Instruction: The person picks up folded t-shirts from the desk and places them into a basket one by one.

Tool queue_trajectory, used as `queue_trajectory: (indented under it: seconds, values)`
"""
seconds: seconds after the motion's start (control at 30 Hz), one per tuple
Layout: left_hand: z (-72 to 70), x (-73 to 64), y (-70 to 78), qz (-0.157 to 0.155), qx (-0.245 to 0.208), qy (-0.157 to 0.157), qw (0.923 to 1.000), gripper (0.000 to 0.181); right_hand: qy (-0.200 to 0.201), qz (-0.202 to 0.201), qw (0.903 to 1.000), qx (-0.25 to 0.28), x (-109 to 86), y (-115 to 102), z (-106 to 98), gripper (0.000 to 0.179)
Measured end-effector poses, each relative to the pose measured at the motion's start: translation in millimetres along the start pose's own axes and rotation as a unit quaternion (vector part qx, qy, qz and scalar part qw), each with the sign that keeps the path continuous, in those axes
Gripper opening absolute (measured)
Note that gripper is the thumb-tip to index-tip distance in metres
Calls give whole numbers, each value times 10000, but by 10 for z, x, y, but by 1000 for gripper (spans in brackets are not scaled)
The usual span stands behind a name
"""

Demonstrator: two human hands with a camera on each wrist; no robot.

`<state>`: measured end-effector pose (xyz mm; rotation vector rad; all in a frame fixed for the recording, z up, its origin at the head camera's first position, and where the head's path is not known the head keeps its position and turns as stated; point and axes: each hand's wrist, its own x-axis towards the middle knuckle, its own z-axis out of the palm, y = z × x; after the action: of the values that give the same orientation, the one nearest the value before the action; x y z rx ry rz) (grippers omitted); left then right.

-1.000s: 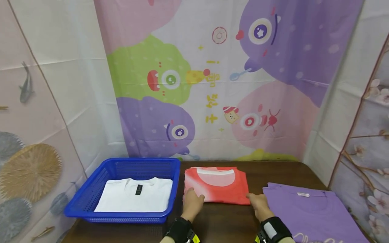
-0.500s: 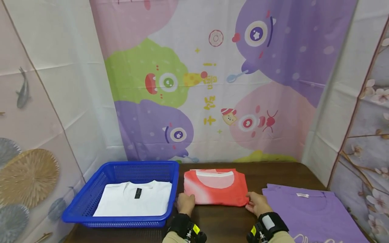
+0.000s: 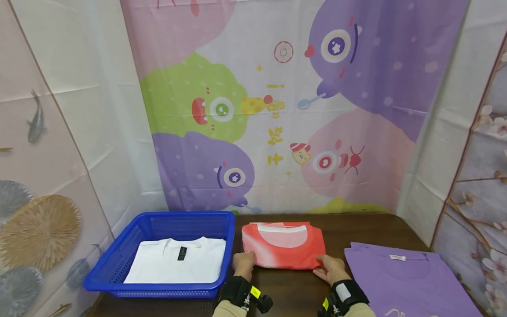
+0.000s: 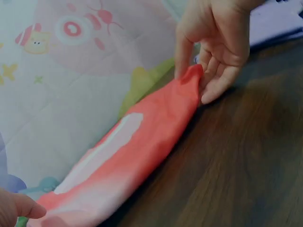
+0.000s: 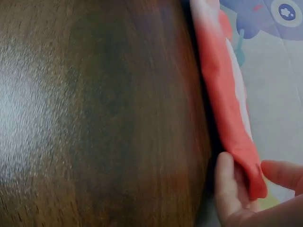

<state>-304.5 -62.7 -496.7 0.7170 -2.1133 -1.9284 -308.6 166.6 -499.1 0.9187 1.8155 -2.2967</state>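
Note:
A folded red shirt (image 3: pixel 283 257) with a pale pink neck area lies on the brown table. My left hand (image 3: pixel 243 265) grips its near left corner; in the left wrist view the thumb (image 4: pixel 29 208) lies on top of the cloth and the other fingers are out of sight. At the near right corner my right hand (image 3: pixel 332 268) pinches the cloth, thumb above and fingers underneath, as the right wrist view shows with the folded shirt (image 5: pixel 227 99) between them. The near edge looks slightly raised from the table.
A blue plastic basket (image 3: pixel 158 287) stands left of the red shirt, holding a folded white shirt (image 3: pixel 178 268). To the right lies a folded purple shirt (image 3: pixel 404 277). Patterned cloth curtains (image 3: pixel 273 189) close off the back and both sides of the table (image 3: pixel 285 290).
My left hand has moved from on top of the red shirt's left part to its near left corner. The right hand has taken hold of the near right corner, fingers now under it.

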Motion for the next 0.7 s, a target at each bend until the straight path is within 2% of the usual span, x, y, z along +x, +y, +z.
queue_trajectory:
  seconds: [0.1,0.2,0.37,0.5,0.7]
  values:
    - [6,-12,-67,-73,-546,-63,9985,33,-14,41,10000,-9,-10,4,-6,63]
    - [-3,-19,-126,-82,-872,-125,9961,36,-58,44,10000,-18,-28,7,-20,63]
    - [-40,-28,-122,-84,-833,-514,9952,38,12,-146,9999,-10,-61,11,-51,51]
    - [-90,-56,-96,-168,-789,-860,9930,32,43,-201,9998,-63,-103,6,-84,49]
    - [-219,-173,-43,-412,-705,-1377,9871,27,-229,-357,9990,-161,-241,20,-174,42]
